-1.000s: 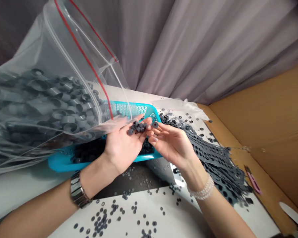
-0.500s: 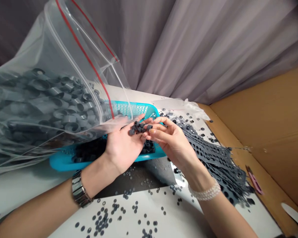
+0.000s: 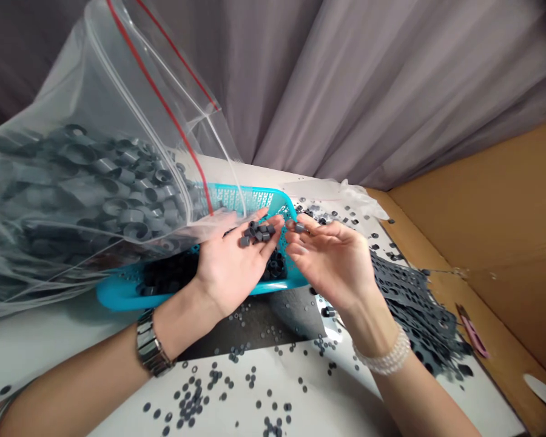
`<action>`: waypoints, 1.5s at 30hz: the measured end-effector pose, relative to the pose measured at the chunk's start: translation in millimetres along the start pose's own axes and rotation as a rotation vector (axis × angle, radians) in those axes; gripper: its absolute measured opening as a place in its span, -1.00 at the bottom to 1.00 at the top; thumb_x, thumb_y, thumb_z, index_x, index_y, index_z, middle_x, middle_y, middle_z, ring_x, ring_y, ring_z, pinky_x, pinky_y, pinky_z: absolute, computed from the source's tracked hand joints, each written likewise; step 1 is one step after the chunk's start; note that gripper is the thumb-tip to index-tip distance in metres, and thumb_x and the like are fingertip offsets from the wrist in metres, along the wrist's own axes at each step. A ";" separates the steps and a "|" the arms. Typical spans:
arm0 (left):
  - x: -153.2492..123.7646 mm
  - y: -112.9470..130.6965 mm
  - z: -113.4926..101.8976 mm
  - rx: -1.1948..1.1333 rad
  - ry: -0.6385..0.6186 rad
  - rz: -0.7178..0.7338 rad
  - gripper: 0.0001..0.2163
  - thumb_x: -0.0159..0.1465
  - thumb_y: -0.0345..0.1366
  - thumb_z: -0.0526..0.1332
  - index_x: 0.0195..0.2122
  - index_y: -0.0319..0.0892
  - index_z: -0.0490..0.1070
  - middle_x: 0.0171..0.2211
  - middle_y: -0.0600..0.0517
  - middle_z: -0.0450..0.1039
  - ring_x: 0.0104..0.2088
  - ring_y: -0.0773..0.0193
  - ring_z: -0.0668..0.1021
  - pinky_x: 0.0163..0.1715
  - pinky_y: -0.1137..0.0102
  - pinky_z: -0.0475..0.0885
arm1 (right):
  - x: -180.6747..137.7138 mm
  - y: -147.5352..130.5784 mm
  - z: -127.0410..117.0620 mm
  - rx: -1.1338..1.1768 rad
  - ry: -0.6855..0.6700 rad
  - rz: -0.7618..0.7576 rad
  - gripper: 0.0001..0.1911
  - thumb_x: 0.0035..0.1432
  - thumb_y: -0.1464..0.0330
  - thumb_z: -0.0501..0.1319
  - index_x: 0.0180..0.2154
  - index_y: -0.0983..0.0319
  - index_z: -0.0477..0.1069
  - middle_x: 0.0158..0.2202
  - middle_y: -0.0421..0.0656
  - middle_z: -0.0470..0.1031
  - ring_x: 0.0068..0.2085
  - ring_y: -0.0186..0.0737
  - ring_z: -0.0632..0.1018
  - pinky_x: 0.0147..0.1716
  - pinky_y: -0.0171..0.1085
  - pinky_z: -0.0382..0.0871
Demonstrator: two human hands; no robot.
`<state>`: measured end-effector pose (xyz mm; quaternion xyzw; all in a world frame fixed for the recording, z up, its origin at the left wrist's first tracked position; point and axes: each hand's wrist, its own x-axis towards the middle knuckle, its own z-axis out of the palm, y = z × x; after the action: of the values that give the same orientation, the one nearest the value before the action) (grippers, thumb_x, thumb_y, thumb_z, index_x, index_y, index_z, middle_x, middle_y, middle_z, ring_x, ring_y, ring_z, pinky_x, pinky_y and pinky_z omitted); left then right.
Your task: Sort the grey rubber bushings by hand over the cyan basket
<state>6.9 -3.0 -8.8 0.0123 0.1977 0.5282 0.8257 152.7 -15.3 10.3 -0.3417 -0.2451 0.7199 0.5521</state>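
Note:
My left hand (image 3: 230, 267) lies palm up above the basket, fingers reaching forward, and carries a small pile of dark grey rubber caps (image 3: 259, 233). Close on its right, my right hand (image 3: 334, 261) is turned palm up with its fingers half curled. A single grey rubber cap (image 3: 299, 227) sits at its fingertips. Under both hands stands a turquoise plastic basket (image 3: 273, 195), with more dark pieces inside. A large clear zip bag (image 3: 131, 85) full of grey ring-like pieces leans over the basket's left part and hides some of it.
Perforated dark rubber sheets (image 3: 404, 309) lie stacked on the right. Beyond them, a pink-handled cutter (image 3: 475, 337) rests by a cardboard wall (image 3: 491, 230). Small black discs (image 3: 191, 403) are scattered over the white table. A crumpled clear bag (image 3: 359, 200) lies at the back.
My right hand has moved right, away from the left palm, and rolled palm up with one cap at its fingertips. The left hand stays nearly still with its pile.

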 end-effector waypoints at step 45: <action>-0.3 -2.2 1.5 0.017 -0.061 -0.045 -0.55 0.23 -0.22 0.05 0.10 -0.36 0.22 -0.04 -0.27 0.38 0.00 0.13 0.46 -0.01 0.31 0.41 | 9.1 5.3 -6.8 0.052 -0.091 0.171 -0.79 0.05 0.42 0.14 -0.59 0.26 0.22 -0.60 -0.32 -0.04 -0.61 -0.44 -0.06 -0.72 -0.48 -0.01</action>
<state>9.3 -4.0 -7.8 0.0308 0.1772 0.5071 0.8429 153.1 -8.1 0.0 -0.3140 -0.2209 0.7854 0.4855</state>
